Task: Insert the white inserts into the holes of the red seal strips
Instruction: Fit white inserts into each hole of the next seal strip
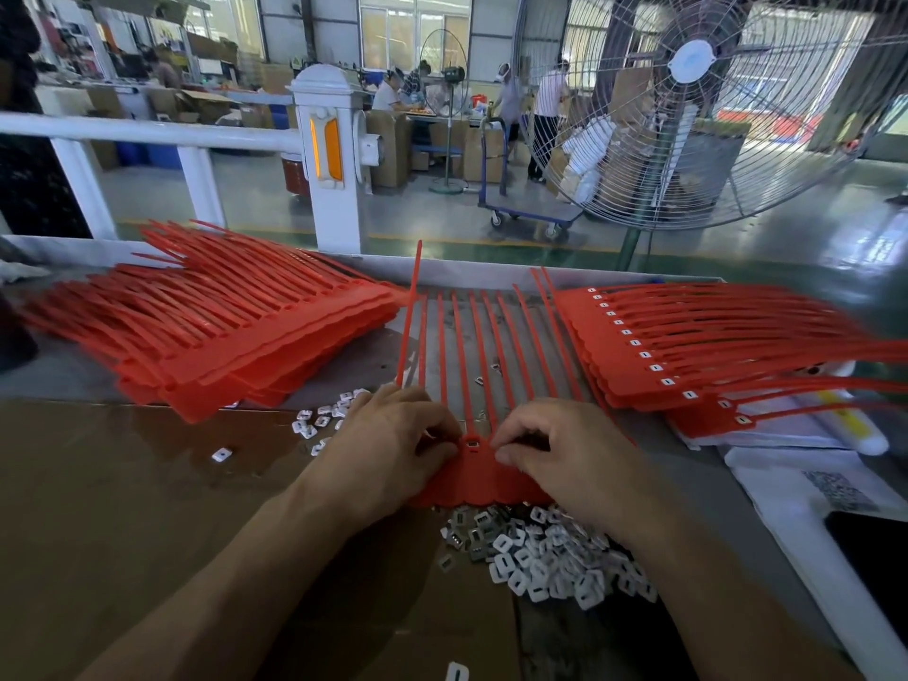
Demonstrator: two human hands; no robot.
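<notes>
Both hands press curled fingertips on a flat red plastic seal strip sheet [479,476]: left hand [388,447], right hand [565,452], a small white square insert [472,442] seated between them.

A red seal strip sheet [471,471] is pressed flat on the tabletop [59,380] by the left hand [393,447] and right hand [565,452], fingers curled at its hole row. A white insert [472,442] is seated between them. A pile of white inserts [550,552] lies just below; stacks of red strips [221,326] are seen on either side.
</notes>
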